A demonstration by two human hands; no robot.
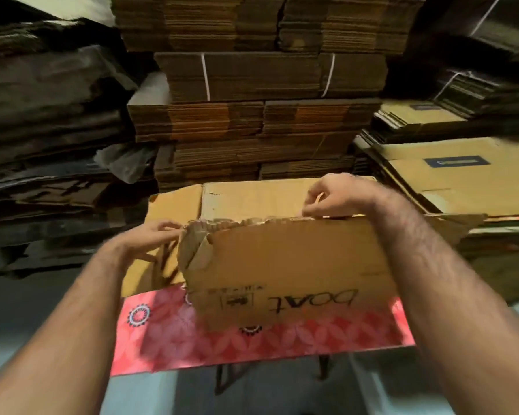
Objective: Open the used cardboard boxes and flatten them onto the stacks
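Right hand (339, 194): fingers curled, pinching the torn top edge of the "boat" cardboard box (282, 265). Left hand (153, 235): fingers spread, touching the box's ragged left corner. Box upright on a red floral-printed sheet (168, 333) atop a small table. Best done by pulling both edges apart evenly, sparing the torn corner. Behind, strapped flattened-carton stacks (252, 85); right, a low stack (462, 175).

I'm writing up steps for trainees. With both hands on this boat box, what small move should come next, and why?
Probably pull the torn near flap toward the body: the right hand pinches its top edge, the left hand is at its ragged corner, and the box isn't flat yet.
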